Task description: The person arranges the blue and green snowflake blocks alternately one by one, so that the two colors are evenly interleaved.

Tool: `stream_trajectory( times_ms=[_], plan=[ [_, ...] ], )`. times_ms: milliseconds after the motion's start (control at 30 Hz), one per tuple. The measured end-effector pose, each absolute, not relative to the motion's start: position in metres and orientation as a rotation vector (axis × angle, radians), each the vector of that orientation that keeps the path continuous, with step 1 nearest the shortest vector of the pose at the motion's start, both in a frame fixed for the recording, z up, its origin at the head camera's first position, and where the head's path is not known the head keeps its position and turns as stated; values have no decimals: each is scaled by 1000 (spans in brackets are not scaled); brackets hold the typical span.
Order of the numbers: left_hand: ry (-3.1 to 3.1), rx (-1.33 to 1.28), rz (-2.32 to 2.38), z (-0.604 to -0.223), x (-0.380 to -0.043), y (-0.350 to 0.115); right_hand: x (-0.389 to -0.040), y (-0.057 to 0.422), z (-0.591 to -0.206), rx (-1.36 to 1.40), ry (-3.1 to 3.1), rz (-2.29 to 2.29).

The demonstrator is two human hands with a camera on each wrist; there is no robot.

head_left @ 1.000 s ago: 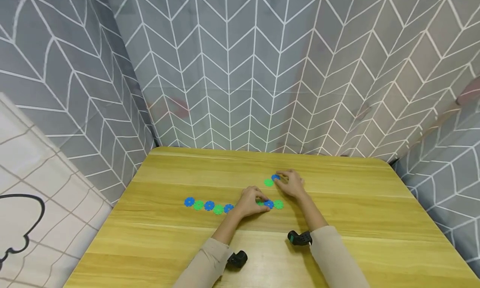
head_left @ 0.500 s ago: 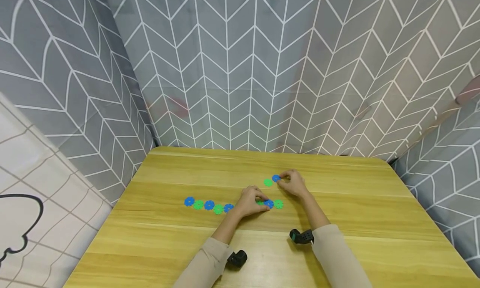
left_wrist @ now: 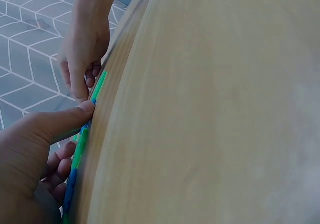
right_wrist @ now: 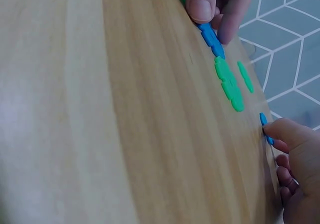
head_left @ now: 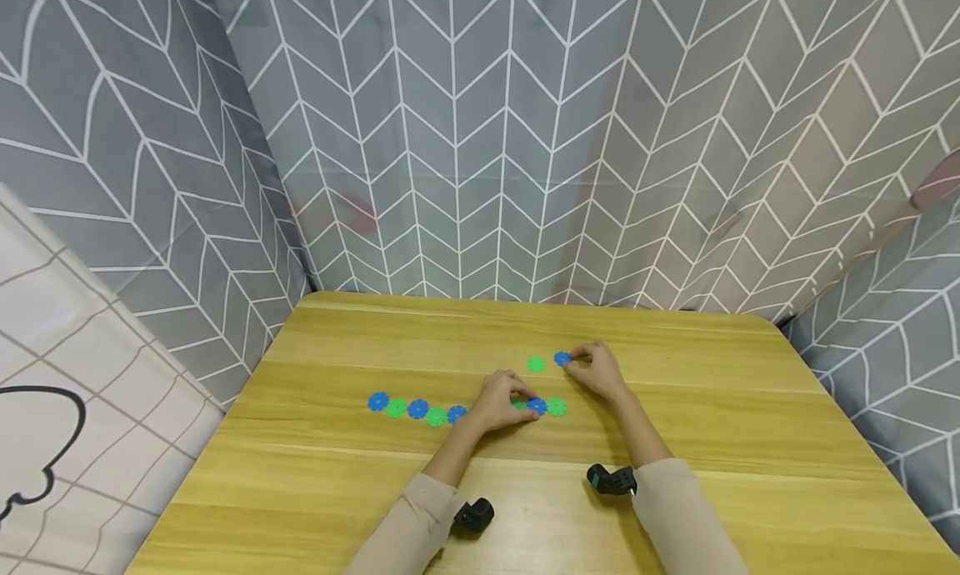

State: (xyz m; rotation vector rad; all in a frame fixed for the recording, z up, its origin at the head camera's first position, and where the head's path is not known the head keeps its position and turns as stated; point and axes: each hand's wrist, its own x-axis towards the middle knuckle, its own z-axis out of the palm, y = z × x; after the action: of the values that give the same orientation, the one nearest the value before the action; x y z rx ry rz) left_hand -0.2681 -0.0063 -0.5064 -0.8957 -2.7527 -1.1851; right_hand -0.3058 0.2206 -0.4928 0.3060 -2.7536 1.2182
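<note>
Blue and green notched plastic discs make a row across the wooden table, from a blue disc (head_left: pixel 378 402) at the left to a green disc (head_left: pixel 557 407) at the right. My left hand (head_left: pixel 497 404) lies over the row, thumb and fingers pinching the blue disc (head_left: pixel 537 406) beside that green end; some discs are hidden under this hand. Farther back, my right hand (head_left: pixel 597 371) pinches another blue disc (head_left: pixel 562 358) between thumb and fingers. In the right wrist view, this separate blue disc (right_wrist: pixel 263 120) shows nearly edge-on at the thumb tip.
A loose green disc (head_left: pixel 536 364) lies behind the row, left of the right hand. The table (head_left: pixel 337 492) ends at a patterned grey curtain (head_left: pixel 465 142) at the back. Black wrist cameras (head_left: pixel 476 517) stick out from both sleeves.
My right hand has moved right and slightly nearer with its blue disc, widening the gap to the loose green disc. The left hand stays where it was on the row.
</note>
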Motion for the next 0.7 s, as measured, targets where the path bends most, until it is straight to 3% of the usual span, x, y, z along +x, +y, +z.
stream_trajectory(
  times_ms=[700],
  plan=[
    [-2821, -901, -954, -501, -272, 23, -307, 221, -496, 279, -2731, 1192]
  ],
)
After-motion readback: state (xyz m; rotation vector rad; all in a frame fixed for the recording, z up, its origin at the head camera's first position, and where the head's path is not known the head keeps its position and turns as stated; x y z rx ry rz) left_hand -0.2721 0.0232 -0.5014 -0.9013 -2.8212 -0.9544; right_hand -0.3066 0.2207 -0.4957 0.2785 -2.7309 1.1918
